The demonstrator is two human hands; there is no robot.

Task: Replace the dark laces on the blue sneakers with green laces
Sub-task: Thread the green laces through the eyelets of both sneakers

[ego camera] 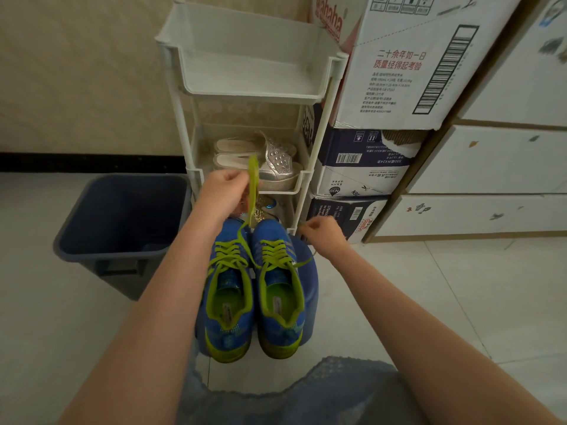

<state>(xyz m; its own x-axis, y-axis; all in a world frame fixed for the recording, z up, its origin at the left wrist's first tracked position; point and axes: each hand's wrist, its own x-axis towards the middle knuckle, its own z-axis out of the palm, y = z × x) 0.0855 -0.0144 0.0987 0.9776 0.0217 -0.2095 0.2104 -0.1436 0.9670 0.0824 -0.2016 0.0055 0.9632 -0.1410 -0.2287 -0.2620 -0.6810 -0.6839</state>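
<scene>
Pale tiled floor (429,302) holds a round blue stool (310,286) bearing blue mesh sneakers (280,289). At their twelve o'clock the left hand (224,191) pinches a flat green lace (253,185) upright; at two o'clock the right hand (325,237) pinches another lace end.

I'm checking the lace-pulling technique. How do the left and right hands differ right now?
The left hand is raised in front of the white rack; the right hand sits lower, beside the toes of the blue sneakers. The green lace in the left hand runs steeply up and pokes above it; at the right hand only a short tip shows. Both pinch green lace.
</scene>
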